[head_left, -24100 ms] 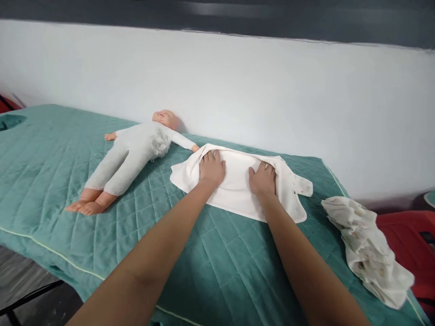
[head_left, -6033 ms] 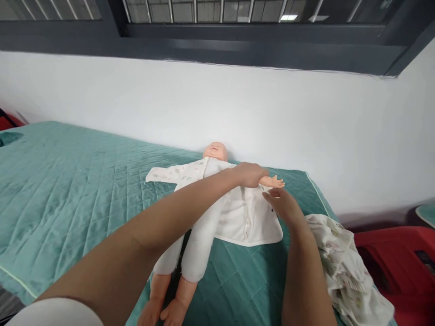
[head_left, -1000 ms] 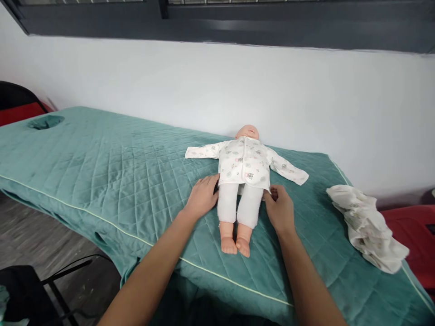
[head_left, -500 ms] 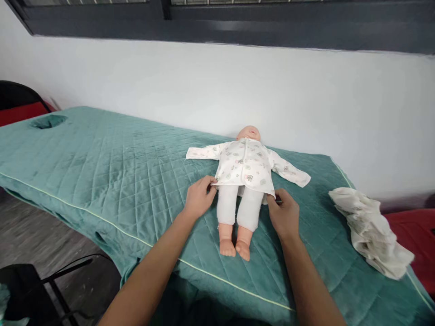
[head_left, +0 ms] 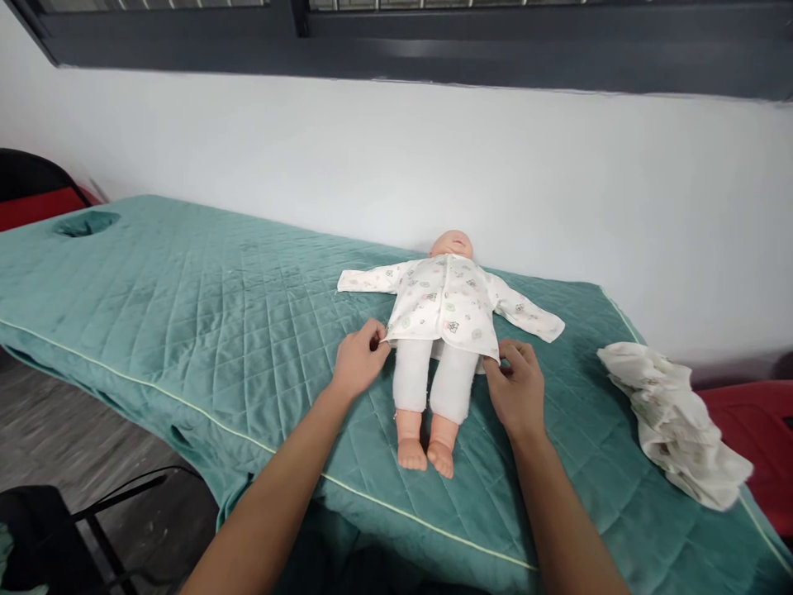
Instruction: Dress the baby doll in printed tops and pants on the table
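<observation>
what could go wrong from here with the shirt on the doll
The left hand and right hand each pinch a lower corner of the patterned shirt, so an uneven tug might skew its front. A hard pull could also drag the doll, since nothing visible pins it down. Separately, the crumpled white cloth lies by the edge of the green cover and might slip off if the cover shifts.
</observation>
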The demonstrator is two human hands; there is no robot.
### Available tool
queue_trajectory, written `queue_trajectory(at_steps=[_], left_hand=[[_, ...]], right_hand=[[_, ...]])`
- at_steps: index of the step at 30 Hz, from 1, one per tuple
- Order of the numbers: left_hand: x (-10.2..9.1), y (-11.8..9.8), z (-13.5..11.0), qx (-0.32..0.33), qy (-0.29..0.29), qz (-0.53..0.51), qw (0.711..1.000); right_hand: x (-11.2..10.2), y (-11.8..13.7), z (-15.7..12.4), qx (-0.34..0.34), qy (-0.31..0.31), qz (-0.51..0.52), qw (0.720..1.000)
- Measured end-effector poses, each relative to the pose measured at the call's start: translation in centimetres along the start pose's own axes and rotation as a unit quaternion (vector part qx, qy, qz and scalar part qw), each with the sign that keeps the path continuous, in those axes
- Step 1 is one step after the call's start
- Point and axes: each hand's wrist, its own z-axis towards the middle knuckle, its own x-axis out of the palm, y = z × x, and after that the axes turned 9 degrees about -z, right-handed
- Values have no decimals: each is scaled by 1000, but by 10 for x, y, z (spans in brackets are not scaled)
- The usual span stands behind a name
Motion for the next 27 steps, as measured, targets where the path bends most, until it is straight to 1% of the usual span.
queue_trajectory(at_steps=[4,10,20,27], left_hand=[[1,-1,1,-7,18,49,999],[2,-1,2,-18,32,85,996],[4,5,4,32,10,149,988],[5,6,6,53,23,183,981]], right_hand=[[1,-3,0,20,17,-15,1000],[2,-5,0,33,37,-27,998],[3,-10,2,46,54,-28,997],[3,-11,2,45,60,-36,997]])
